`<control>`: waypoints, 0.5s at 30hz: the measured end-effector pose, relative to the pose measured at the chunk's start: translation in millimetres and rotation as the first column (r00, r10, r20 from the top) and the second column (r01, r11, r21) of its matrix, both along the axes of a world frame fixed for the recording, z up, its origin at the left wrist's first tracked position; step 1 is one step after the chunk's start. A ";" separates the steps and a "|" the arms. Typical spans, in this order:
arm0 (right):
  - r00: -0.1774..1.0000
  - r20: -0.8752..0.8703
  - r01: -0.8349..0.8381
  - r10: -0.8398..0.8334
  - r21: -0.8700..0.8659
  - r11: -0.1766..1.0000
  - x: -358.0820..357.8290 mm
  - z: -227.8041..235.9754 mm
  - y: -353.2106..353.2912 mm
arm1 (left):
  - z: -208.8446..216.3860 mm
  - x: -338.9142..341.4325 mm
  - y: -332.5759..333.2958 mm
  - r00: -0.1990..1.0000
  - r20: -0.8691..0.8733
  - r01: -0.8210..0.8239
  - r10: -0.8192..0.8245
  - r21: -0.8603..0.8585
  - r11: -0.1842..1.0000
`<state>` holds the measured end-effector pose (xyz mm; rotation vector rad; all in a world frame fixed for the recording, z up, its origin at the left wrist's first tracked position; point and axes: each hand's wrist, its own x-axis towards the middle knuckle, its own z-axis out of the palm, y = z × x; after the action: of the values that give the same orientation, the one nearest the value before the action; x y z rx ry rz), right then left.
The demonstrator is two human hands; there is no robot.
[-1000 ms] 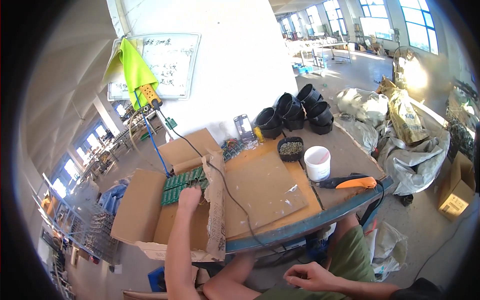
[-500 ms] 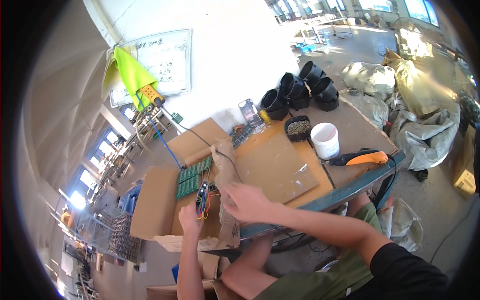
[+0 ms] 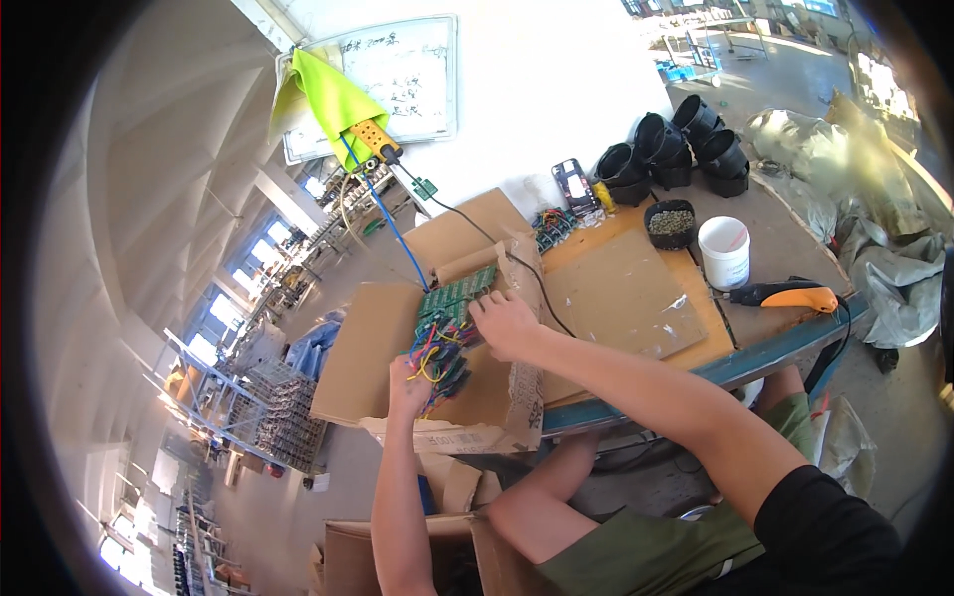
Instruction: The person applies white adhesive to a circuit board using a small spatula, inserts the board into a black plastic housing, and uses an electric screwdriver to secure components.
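An open cardboard box stands left of the workbench, holding rows of green circuit boards. My left hand is inside the box, gripping a circuit board with a bundle of coloured wires. My right hand reaches across from the right and rests its fingers on the same wired board, just above the left hand. Whether the right hand grips or only touches it is not clear.
On the bench lie a brown cardboard sheet, a white cup, an orange-handled tool, a black bowl of small parts and black pots. A black cable crosses the box. Grey sacks lie at right.
My right hand came up from my lap and reached into the box. My left hand lifted a wired board out of the rows. The view shifted left.
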<state>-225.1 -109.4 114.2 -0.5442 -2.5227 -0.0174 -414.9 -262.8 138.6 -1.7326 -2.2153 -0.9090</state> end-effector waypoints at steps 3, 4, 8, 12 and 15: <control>1.000 -0.014 -0.010 0.008 -0.176 0.984 -24.6 -0.5 10.7 | 6.2 -10.6 -5.7 0.997 -0.079 -0.027 0.023 -0.055 0.998; 0.998 -0.060 -0.010 -0.005 -0.243 0.970 -25.1 -0.7 15.3 | 9.8 -6.7 -7.7 0.999 -0.027 -0.034 0.032 -0.065 0.997; 0.990 -0.137 -0.047 0.023 -0.177 0.983 -27.8 -13.1 37.4 | 25.1 -16.1 -9.4 0.990 -0.139 -0.017 -0.001 -0.125 0.992; 0.985 -0.130 -0.112 0.111 0.002 0.994 -27.3 -18.7 39.8 | 38.1 -14.3 -3.9 0.867 -0.495 -0.217 0.057 -0.272 0.938; 0.989 -0.024 -0.140 0.146 0.159 0.977 -20.5 -5.9 37.4 | 20.2 -39.3 -12.5 0.690 -0.718 -0.392 0.088 -0.268 0.880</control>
<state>-245.6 -72.0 108.3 -0.2969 -2.4931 -0.1507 -454.1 -275.3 158.9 -1.4888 -2.0776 0.2866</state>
